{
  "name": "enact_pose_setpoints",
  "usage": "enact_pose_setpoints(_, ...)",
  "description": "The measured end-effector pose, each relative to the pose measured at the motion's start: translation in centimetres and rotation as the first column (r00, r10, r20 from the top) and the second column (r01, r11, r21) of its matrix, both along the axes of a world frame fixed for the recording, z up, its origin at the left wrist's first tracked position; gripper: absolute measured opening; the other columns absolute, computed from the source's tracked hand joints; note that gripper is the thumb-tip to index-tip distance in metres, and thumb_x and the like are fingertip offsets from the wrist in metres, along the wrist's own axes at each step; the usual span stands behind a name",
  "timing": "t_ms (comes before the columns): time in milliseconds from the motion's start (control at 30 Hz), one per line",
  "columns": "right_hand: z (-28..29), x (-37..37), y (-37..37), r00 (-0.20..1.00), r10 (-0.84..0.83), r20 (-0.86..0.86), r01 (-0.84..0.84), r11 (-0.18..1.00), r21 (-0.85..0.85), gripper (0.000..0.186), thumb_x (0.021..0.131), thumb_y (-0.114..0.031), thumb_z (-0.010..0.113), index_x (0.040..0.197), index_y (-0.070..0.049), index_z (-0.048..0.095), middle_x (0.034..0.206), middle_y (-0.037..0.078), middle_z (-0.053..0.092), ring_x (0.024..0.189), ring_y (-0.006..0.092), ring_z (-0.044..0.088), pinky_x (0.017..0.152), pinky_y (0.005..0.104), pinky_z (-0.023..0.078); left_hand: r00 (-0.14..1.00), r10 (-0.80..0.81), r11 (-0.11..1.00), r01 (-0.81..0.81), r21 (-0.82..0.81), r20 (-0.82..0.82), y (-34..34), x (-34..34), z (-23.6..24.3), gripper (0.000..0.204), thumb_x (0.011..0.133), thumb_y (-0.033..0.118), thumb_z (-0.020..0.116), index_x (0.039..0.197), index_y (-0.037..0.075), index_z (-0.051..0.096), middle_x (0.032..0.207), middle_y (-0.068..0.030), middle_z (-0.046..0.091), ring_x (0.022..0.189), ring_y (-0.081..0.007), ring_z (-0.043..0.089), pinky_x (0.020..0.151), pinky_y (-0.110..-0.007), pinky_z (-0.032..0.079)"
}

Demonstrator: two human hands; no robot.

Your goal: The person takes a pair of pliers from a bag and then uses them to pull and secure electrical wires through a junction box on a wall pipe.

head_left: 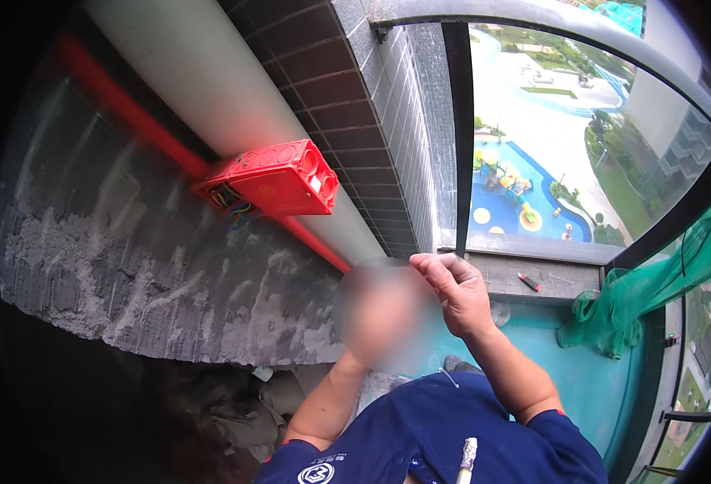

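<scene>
My right hand (459, 297) is raised in front of me, its thumb and fingertips pinched together. Whatever might be between them is too small or hidden to make out. Close beside it on the left is my left hand (381, 315), covered by a blurred patch that hides its fingers. Up and to the left of both hands, a red electrical junction box (291, 177) with round knockouts is set against a grey pipe (202, 73). Several coloured wires (230, 198) hang at its lower left side. Neither hand touches the box.
A red conduit (129, 101) runs along the rough grey wall (138, 266). On the window ledge (493, 270) lies a red and black handled tool (529, 282). Green netting (654, 282) hangs at right above the teal floor (533, 339). A cigarette (467, 460) shows at the bottom.
</scene>
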State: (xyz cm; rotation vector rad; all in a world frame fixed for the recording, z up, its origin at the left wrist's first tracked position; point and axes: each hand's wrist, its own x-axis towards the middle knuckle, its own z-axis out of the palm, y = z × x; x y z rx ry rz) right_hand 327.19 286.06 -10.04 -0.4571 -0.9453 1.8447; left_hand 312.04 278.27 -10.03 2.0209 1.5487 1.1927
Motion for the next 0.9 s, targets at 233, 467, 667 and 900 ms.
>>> enact_pose_setpoints(233, 1.8, 0.4, -0.3, 0.972, 0.201, 0.119, -0.206, 0.978, 0.032, 0.021, 0.097, -0.019, 0.056, 0.106, -0.002, 0.063, 0.076, 0.001, 0.061, 0.061, 0.0033, 0.049, 0.055, 0.0182, 0.039, 0.982, 0.190, 0.971, -0.189, 0.148, 0.008, -0.7, -0.4, 1.1, 0.018, 0.090, 0.009, 0.055, 0.104, 0.002, 0.064, 0.094, -0.0103, 0.066, 0.082, -0.0221, 0.064, 0.073, -0.035, 0.051)
enact_pose_setpoints(467, 2.0, -0.3, -1.9, 0.933, 0.356, -0.063, -0.357, 0.934, -0.018, 0.022, 0.095, -0.013, 0.057, 0.113, -0.002, 0.051, 0.101, 0.004, 0.060, 0.088, 0.0090, 0.059, 0.078, 0.0247, 0.049, 0.955, 0.188, 0.943, -0.241, 0.230, 0.230, -0.9, 1.0, 2.9, 0.011, 0.089, 0.006, 0.056, 0.091, 0.002, 0.066, 0.086, -0.0084, 0.067, 0.076, -0.0205, 0.065, 0.069, -0.032, 0.052)
enact_pose_setpoints(667, 2.6, 0.0, -1.8, 0.912, 0.404, -0.064, -0.407, 0.912, -0.043, 0.018, 0.094, -0.014, 0.059, 0.106, -0.002, 0.052, 0.098, 0.004, 0.060, 0.086, 0.0091, 0.059, 0.074, 0.0238, 0.050, 0.933, 0.358, 0.856, -0.306, 0.416, -0.050, -1.2, 2.3, 3.9, 0.012, 0.091, 0.006, 0.054, 0.089, 0.001, 0.065, 0.084, -0.0094, 0.066, 0.075, -0.0220, 0.065, 0.067, -0.033, 0.052)
enact_pose_setpoints(900, 2.5, 0.3, -2.0, 0.891, 0.435, -0.132, -0.447, 0.890, -0.084, 0.017, 0.093, -0.013, 0.061, 0.103, -0.004, 0.052, 0.093, 0.003, 0.060, 0.082, 0.0092, 0.060, 0.070, 0.0233, 0.050, 0.954, 0.258, 0.905, -0.294, 0.309, 0.150, -1.7, 2.7, 2.7, 0.016, 0.093, 0.006, 0.050, 0.093, 0.000, 0.065, 0.086, -0.0084, 0.066, 0.076, -0.0195, 0.064, 0.068, -0.031, 0.051)
